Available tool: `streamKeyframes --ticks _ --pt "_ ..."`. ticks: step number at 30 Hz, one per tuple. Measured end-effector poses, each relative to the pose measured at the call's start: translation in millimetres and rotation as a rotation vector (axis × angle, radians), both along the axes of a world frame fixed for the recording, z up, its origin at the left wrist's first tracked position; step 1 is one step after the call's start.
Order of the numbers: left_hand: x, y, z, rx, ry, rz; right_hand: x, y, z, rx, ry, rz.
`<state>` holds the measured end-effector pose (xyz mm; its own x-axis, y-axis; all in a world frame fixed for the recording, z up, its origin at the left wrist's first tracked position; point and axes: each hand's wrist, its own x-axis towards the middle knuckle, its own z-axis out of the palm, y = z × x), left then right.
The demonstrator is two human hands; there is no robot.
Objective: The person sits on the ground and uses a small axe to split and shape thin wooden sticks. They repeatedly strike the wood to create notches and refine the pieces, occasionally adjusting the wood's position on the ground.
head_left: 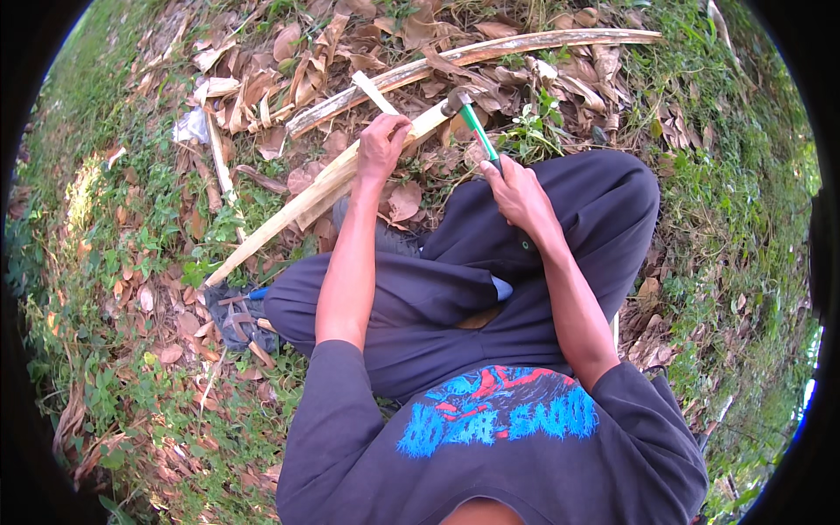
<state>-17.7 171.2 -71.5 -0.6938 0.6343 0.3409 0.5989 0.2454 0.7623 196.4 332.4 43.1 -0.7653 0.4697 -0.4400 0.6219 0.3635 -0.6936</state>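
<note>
My right hand (518,197) is wrapped around the handle of a hammer (478,131) with a green grip. The hammer's metal head lies against the far end of a pale wooden strip (306,194). This strip slants from the lower left up to the right, with another piece of wood along its underside. My left hand (381,149) is closed over the strip's upper part, thumb and fingers pinched together; what is between the fingertips is hidden. A short pale wooden slat (373,91) reaches from beyond the wood to those fingers.
Beyond the strip lies a long, curved, weathered wooden piece (490,54) on dry leaves. A thin stick (220,157) and crumpled clear plastic (191,126) are at the left. By my left knee is a dark bag (234,319) with a blue-handled tool (256,295). My crossed legs (560,210) are close below.
</note>
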Motion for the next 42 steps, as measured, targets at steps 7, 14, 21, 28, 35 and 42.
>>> streamKeyframes --ticks 7,14,21,28,35,42 --pt "10.1 1.7 -0.7 0.031 -0.082 0.096 -2.1 -4.3 1.7 0.04 0.079 0.025" --pt "10.1 0.3 -10.9 0.033 -0.024 0.159 -23.2 -22.6 8.2 0.139 0.158 0.134" --pt "9.5 0.3 -12.9 0.076 0.075 0.161 -38.1 -32.7 -34.6 0.38 0.511 0.28" --pt "14.5 -1.5 -17.5 0.095 0.108 0.193 -30.8 -46.9 -30.7 0.254 0.248 0.119" --pt "15.1 -1.7 -21.6 0.108 0.116 0.202 -31.2 -45.0 -15.5 0.354 0.241 0.186" --pt "16.6 -0.7 -23.2 0.116 0.121 0.201 -38.2 -47.5 -12.0 0.36 0.186 0.223"
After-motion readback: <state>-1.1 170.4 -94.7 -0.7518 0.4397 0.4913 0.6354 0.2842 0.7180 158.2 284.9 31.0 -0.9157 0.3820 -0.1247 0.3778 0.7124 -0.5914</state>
